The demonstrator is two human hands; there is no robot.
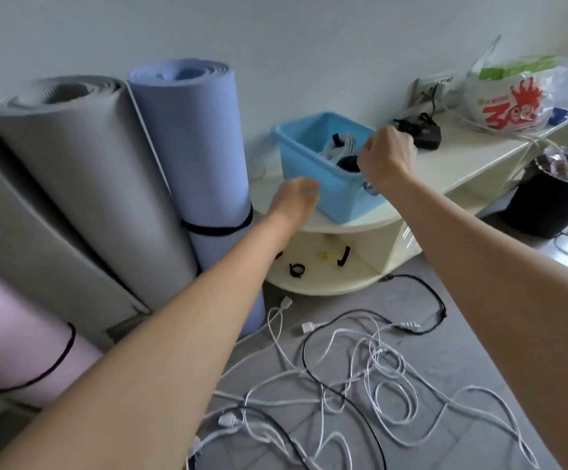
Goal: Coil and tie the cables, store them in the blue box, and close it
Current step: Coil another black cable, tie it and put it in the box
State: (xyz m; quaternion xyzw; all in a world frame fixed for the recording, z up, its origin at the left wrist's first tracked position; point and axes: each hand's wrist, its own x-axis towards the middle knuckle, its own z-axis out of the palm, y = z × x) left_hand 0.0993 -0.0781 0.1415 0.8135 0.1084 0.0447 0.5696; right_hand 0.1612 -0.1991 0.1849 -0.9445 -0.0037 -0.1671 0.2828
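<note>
Standing open on the top of a cream shelf unit (421, 184), the blue box (313, 171) holds a coiled white cable (338, 145) bound with a black tie and a dark bundle (348, 163) just beside it; no lid is seen on it. The right hand (386, 156) hangs over the box's near right corner with its fingers curled under; whether it grips anything cannot be told from this angle. The left hand (297, 198) is at the box's near left wall, blurred, fingers loosely bent, and contact with the wall cannot be confirmed. On the grey floor lie loose white cables (370, 368) tangled with a black cable (421, 300), uncoiled and untied. Black ties (296, 269) lie on the lower shelf. Against the wall to the left stand a grey rolled mat (82, 184) and a blue rolled mat (194, 157), with a pink rolled mat (14, 351) nearer. Farther along the shelf top sit a black adapter (426, 132) and a plastic bag (509, 103); a black bin (547, 205) stands on the floor at right.
</note>
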